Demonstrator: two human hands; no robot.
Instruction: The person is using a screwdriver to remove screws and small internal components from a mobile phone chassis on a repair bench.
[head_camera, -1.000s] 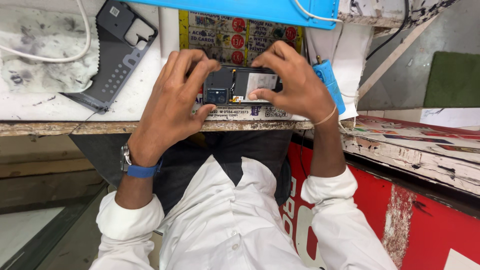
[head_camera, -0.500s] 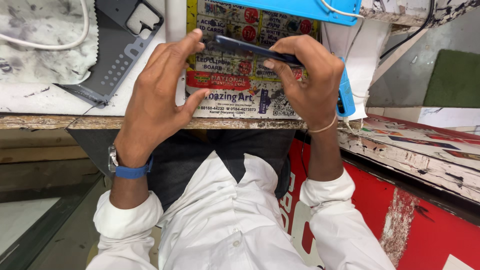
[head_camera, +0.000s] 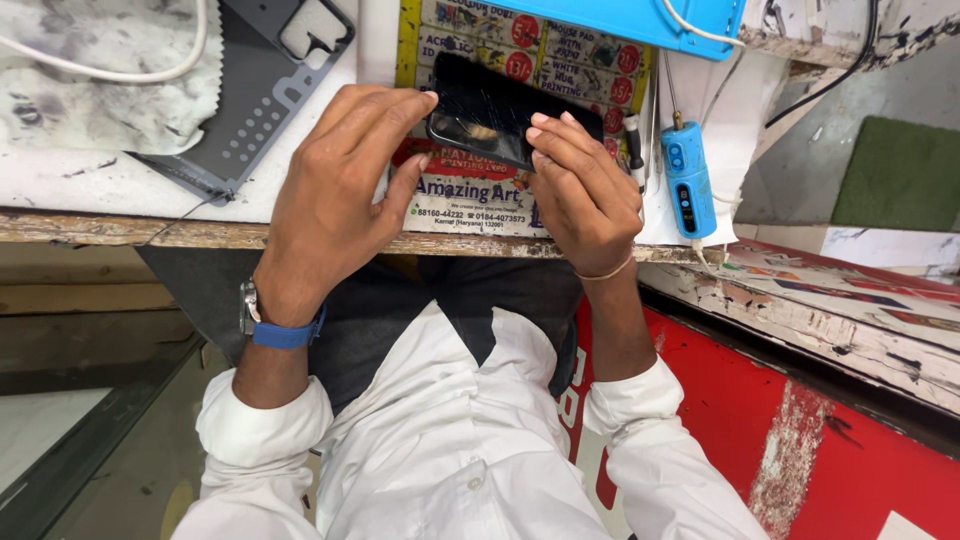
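A black phone (head_camera: 500, 105) with a cracked glass screen lies face up on a printed paper sheet (head_camera: 470, 195) at the bench's near edge. My left hand (head_camera: 335, 190) grips the phone's left end with fingertips and thumb. My right hand (head_camera: 580, 190) holds its right end, fingers resting on the glass. A blue-strapped watch sits on my left wrist, a thin band on my right.
A blue handheld tool (head_camera: 685, 180) with a cord lies right of my right hand. A grey perforated plastic piece (head_camera: 255, 100) and a stained white cloth (head_camera: 90, 85) with a white cable sit at left. A blue mat (head_camera: 640, 20) lies beyond the phone. A red panel (head_camera: 800, 430) stands at lower right.
The phone showed its open back with internals, was tipped up on edge between both hands, and now lies with its cracked screen upward.
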